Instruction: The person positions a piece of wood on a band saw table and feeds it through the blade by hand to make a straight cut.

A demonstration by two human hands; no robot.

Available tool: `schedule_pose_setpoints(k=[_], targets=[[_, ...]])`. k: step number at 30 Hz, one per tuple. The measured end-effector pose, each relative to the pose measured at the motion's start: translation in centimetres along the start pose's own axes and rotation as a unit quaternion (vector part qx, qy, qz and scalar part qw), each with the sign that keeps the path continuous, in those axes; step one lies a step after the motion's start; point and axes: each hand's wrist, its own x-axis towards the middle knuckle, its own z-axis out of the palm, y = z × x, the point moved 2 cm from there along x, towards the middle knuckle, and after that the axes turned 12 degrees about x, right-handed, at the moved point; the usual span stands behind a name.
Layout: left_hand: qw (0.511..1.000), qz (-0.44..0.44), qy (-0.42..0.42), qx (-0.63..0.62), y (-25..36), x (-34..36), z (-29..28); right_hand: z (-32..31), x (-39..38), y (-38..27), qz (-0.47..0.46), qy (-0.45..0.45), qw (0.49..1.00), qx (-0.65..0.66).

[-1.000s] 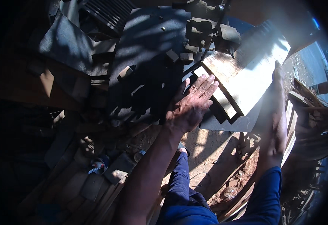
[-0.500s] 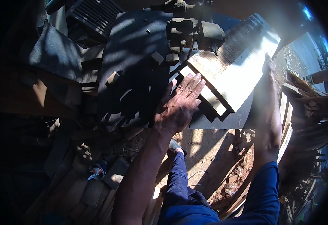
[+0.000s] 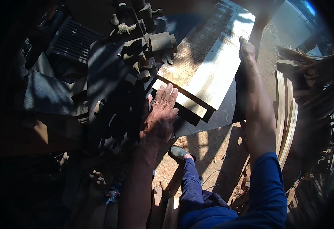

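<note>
A wide wooden board point(image 3: 209, 57), part brown and rough, part pale, lies slanted over a dark metal table point(image 3: 106, 76). Along its near end runs a narrow pale wood strip point(image 3: 192, 105), with a dark gap between. My left hand point(image 3: 159, 114) rests its outstretched fingers on this strip. My right hand point(image 3: 248, 51) grips the board's right edge, thumb on top, its other fingers hidden beneath. Just left of the board stands a machine's metal guide assembly point(image 3: 161, 45), with a thin upright band that looks like a saw blade.
Small wood offcuts point(image 3: 98, 107) lie on the table. A slatted grate point(image 3: 73, 40) and a bent grey sheet point(image 3: 50, 93) stand at the left. Long pale wood strips point(image 3: 285, 114) lean at the right. My shoe point(image 3: 181, 152) is on the sawdust-covered ground below the table.
The view has shifted, so the table, machine and board appear farther left. Both hands stay on the wood. The board's near-left corner now shows slightly right of the machine's middle.
</note>
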Motion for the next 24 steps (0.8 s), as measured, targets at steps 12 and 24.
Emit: schedule_pose_setpoints(k=[12,24], targets=[[1.0,-0.004,0.015,-0.025,-0.1,0.1,0.9,0.6,3.6,4.1,-0.017,-0.017,0.997,-0.069],[0.999,-0.004,0.021,-0.041,-0.4,-0.1,1.3,0.7,4.1,4.7,0.01,-0.035,0.999,-0.032]])
